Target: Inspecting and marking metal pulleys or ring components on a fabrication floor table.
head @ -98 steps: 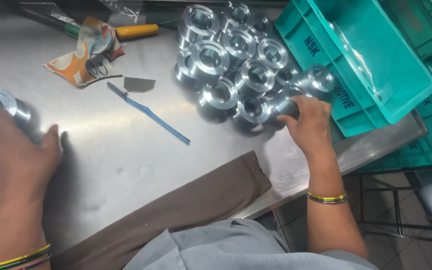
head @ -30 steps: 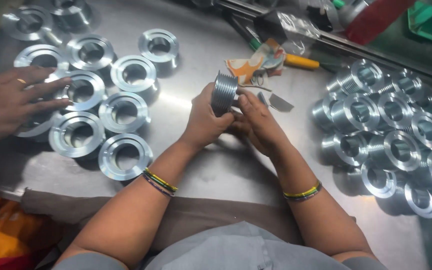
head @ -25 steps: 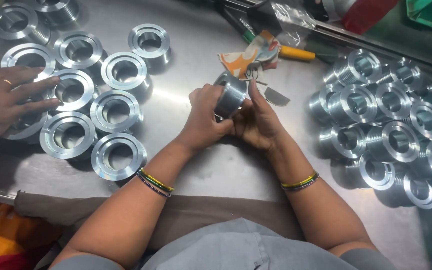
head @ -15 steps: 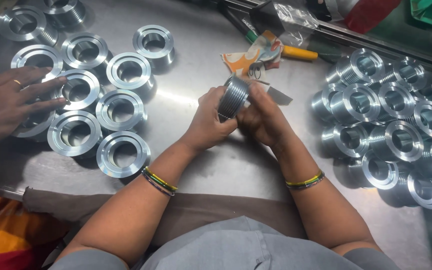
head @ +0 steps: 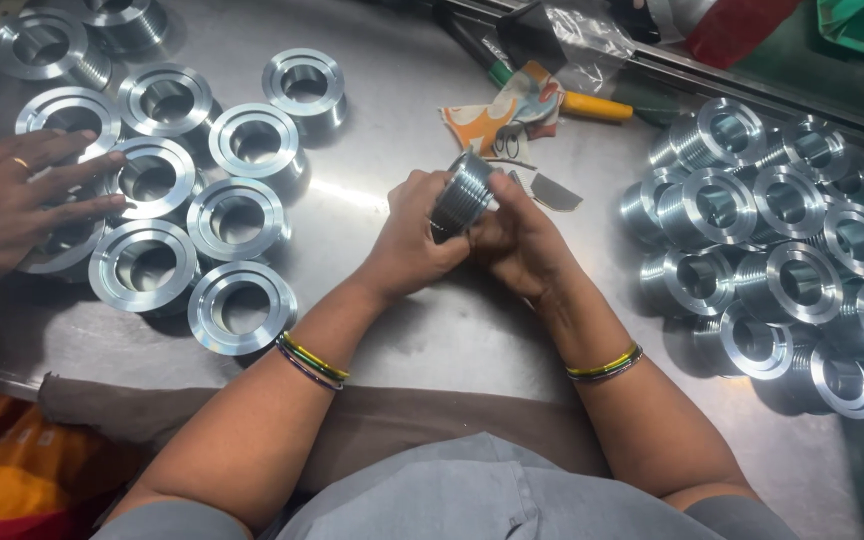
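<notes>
Brushed steel makes up the tabletop (head: pixel 472 330), its near edge lined with a brown strip under the person's forearms. Over the middle of the tabletop, both hands meet around one grooved metal pulley (head: pixel 462 192), held up on edge so its ribbed side faces the camera. The left hand (head: pixel 414 240) wraps the pulley from the left with fingers curled over its rim; the right hand (head: pixel 522 240) closes on it from the right, thumb against the ribbed face. Each wrist wears thin coloured bangles.

Toward the left edge, a group of flanged pulleys (head: pixel 192 190) lies flat in rows, bores up, close together. Another person's hand (head: pixel 12 200) rests spread and open on two of them at the far left, a ring on one finger. Toward the right edge, a second cluster of ribbed pulleys (head: pixel 772 250) is packed together, some leaning on others. Near the far edge, just beyond the held pulley, lie a patterned cloth (head: pixel 497 110), a tool with a yellow and green handle (head: pixel 562 95) and a clear plastic bag (head: pixel 582 35). A small dark metal piece (head: pixel 555 192) sits just right of the hands.
</notes>
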